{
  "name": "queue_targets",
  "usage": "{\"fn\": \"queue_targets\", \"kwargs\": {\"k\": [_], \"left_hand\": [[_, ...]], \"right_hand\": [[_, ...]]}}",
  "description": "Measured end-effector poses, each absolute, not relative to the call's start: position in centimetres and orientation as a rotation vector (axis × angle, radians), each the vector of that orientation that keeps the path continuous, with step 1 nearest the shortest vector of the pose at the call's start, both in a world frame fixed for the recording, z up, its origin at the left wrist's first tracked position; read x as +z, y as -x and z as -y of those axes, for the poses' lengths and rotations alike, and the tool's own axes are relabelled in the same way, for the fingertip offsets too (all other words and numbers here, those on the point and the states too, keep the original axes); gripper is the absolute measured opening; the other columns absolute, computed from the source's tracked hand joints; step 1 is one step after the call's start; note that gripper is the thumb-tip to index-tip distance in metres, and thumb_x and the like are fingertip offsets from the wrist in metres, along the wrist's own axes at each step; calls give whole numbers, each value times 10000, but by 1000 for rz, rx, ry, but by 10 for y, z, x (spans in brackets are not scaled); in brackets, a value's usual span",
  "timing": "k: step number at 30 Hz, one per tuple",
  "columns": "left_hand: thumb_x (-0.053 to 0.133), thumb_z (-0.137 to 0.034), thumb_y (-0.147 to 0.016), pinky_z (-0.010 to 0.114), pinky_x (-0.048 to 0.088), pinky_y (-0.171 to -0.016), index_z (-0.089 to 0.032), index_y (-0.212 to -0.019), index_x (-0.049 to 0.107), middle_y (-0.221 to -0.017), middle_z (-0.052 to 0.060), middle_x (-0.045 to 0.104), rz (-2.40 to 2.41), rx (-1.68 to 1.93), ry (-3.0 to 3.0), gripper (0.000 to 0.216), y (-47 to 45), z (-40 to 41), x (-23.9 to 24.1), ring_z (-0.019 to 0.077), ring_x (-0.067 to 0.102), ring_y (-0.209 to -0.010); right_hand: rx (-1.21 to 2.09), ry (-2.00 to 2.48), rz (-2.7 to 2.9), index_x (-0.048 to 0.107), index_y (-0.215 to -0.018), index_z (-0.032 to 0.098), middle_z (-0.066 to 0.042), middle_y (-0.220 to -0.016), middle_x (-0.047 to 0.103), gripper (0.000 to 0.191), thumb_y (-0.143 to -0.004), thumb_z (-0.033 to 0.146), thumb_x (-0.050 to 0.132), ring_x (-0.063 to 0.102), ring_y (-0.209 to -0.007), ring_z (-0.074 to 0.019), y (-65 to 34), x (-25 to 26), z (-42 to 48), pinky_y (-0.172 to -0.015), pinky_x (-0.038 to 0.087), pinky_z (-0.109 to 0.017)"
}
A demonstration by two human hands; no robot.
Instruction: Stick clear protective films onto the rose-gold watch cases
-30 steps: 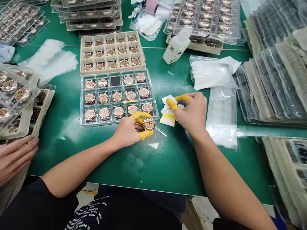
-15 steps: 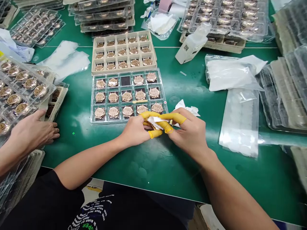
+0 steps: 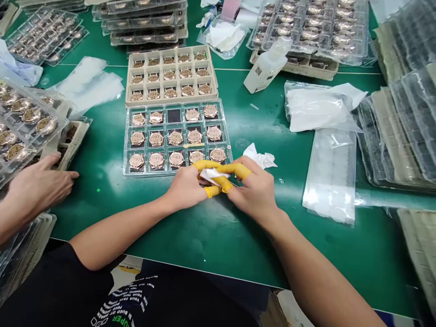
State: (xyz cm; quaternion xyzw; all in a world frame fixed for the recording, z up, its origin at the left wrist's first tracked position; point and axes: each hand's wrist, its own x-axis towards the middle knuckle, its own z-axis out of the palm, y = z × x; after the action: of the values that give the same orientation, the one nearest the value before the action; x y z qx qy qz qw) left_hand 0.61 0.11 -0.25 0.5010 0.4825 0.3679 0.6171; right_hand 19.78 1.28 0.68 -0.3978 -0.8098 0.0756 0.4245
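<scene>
My left hand (image 3: 185,187), with yellow finger cots, is closed on a gold-rimmed watch case, mostly hidden by the fingers now. In my right hand (image 3: 256,188), also in yellow finger cots, a folded white wipe (image 3: 210,175) is pinched against the case. Just beyond both hands lies a clear plastic tray (image 3: 174,116) of rose-gold watch cases, backs up. One compartment in its far row shows only a black pad. A thin yellowish strip (image 3: 194,145) lies across the tray. A crumpled white wipe (image 3: 260,156) rests beside my right hand.
Behind the clear tray is a beige tray (image 3: 128,101) of watch cases. A white bottle (image 3: 264,70) leans against stacked trays at the back. Plastic bags (image 3: 330,177) and empty trays (image 3: 391,141) lie right. Another person's hand (image 3: 42,184) touches stacked trays at left.
The whole view has shifted slightly, so most things appear farther left. My hands still hold the case and wipe together; the wipe's angle has changed and less of the case shows.
</scene>
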Motion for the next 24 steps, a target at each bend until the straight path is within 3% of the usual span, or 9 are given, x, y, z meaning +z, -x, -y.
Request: {"fn": "queue_targets", "kwargs": {"k": [15,17,19,21,24], "left_hand": [[902,-138,-635,285,657,-826,-172,-1198,743,-1010,56,818,-1147,887,-1117,586,-8,0,-3,164,787,-863],[907,-168,-645,286,654,-820,-175,-1196,743,-995,56,817,-1164,905,-1121,575,-7,0,-3,165,787,-867],[905,-201,-667,293,657,-849,-185,-1217,738,-996,56,818,-1177,948,-1125,576,-6,0,-2,168,790,-900],[902,-224,-679,301,662,-879,-196,-1227,733,-1025,57,819,-1171,1001,-1136,574,-5,0,-2,172,792,-943],[915,-243,-673,306,671,-905,-197,-1226,717,-1045,53,819,-1139,1093,-1122,589,-5,-1,-2,178,796,-975]], "right_hand": [[223,1156,1944,735,-899,223,-35,-777,647,115,-972,302,695,566,-670,-158,-191,1,-17,-587,391,-311],[84,1375,1856,773,-941,221,-73,-834,667,181,-973,376,687,598,-778,-213,-207,0,-29,-674,427,-352],[-23,1564,1744,795,-1066,212,-136,-1025,698,279,-929,443,721,616,-987,-301,-230,2,-39,-849,468,-452],[115,1615,1636,790,-1116,215,-153,-1115,698,340,-901,471,728,616,-1032,-324,-249,9,-40,-903,471,-503],[672,1508,1633,779,-1099,257,-99,-1064,750,284,-908,458,718,649,-902,-254,-252,22,-28,-802,497,-431]]}}
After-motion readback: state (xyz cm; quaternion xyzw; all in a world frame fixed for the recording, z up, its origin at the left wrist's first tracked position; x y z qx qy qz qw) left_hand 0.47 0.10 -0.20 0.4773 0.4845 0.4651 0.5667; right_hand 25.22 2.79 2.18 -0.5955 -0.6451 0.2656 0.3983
